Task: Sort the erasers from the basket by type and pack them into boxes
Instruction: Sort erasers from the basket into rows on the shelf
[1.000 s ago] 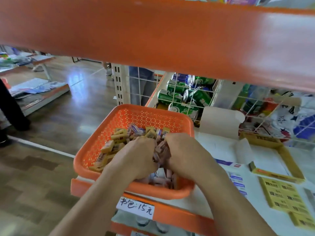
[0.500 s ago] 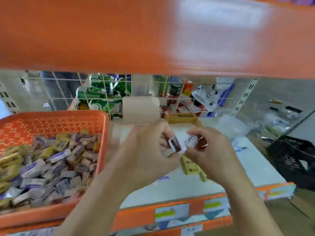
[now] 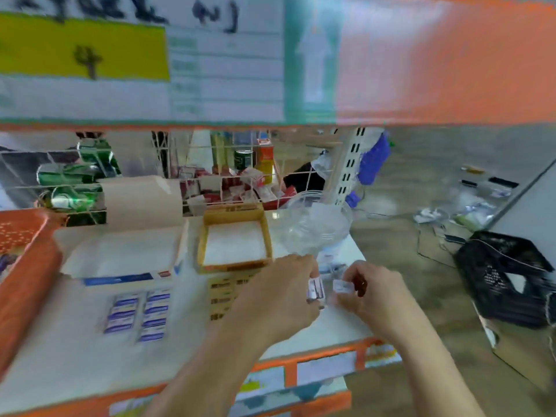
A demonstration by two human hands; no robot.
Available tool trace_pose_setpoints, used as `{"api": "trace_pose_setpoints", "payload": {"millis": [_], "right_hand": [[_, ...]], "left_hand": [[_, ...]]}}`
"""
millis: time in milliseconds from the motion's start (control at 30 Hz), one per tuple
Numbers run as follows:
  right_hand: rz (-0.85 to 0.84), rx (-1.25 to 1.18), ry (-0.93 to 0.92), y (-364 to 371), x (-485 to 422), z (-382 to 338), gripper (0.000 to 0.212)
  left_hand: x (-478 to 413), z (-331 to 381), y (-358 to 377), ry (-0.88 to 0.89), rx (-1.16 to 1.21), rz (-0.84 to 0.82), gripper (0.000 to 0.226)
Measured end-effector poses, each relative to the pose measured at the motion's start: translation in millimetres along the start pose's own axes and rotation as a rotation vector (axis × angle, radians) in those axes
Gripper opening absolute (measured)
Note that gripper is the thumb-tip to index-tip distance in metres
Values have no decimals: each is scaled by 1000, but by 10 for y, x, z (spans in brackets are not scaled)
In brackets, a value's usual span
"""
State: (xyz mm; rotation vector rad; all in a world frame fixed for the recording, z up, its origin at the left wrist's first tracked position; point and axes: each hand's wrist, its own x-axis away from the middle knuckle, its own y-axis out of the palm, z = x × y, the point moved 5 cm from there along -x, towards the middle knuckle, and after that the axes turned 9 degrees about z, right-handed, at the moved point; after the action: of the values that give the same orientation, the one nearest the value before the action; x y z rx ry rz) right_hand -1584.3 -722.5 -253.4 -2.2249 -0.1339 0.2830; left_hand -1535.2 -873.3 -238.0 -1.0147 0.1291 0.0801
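My left hand (image 3: 279, 296) grips a small bunch of wrapped erasers (image 3: 315, 289) over the right end of the white shelf. My right hand (image 3: 368, 291) pinches one white-wrapped eraser (image 3: 342, 286) just beside them. The orange basket (image 3: 25, 275) sits at the far left, its contents mostly cut off. An open white box (image 3: 126, 254) with a blue stripe lies next to it, blue-label erasers (image 3: 137, 314) in rows in front. An empty yellow box (image 3: 235, 239) stands behind my left hand, yellow erasers (image 3: 221, 296) in front of it. The frame is blurred.
A clear plastic bag (image 3: 316, 224) lies behind my hands at the shelf's right end. A wire grid (image 3: 192, 176) with cans and packets closes the back. An orange shelf beam (image 3: 436, 61) hangs overhead. A black crate (image 3: 505, 275) stands on the floor to the right.
Both hands left the basket with erasers and moved right along the shelf. The view swung right, so the basket is now at the left edge.
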Motion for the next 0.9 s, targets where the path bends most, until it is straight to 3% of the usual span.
{"api": "trace_pose_setpoints", "payload": {"millis": [400,600,767,900], "right_hand": [[-181,20,-128,-51,-256,441,8],[-238,0,-98,-84,-291,494,32],[-251,-29,-81,-29,-329,485,12],[-223,-76,-92,-31,-328,516,13]], "left_hand": [[-273,311,369,-51,-126,-44,31],[-304,361,419,-96,-247,-71,28],[-310,327,460,-165,-285,-126,44],[-316,284,414,-141,-183,-146,53]]}}
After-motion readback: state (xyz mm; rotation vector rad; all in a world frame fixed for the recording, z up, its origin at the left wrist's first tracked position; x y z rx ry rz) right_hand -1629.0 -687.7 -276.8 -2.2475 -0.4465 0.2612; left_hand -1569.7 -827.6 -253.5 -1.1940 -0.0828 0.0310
